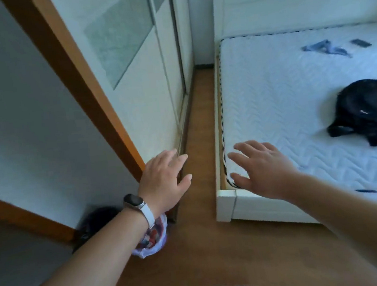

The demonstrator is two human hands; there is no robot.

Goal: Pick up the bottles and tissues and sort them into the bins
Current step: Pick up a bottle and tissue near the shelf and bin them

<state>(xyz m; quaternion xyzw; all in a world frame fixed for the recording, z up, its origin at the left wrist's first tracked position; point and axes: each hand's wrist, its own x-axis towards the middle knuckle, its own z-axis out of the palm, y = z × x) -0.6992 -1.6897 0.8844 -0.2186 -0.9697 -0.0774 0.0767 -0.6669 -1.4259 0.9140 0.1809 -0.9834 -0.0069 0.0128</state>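
Head view: L hand empty, bin just below wrist.

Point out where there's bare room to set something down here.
The mattress is bare between its left edge and the black cat, up to the blue cloth. The wood floor strip between wardrobe and bed frame is bare. It is crowded by the bagged bin under the left hand.

Both arms stretched forward, palms down. Left hand flat, fingers spread, empty, watch on wrist. Right hand spread wide, empty, fingers apart.
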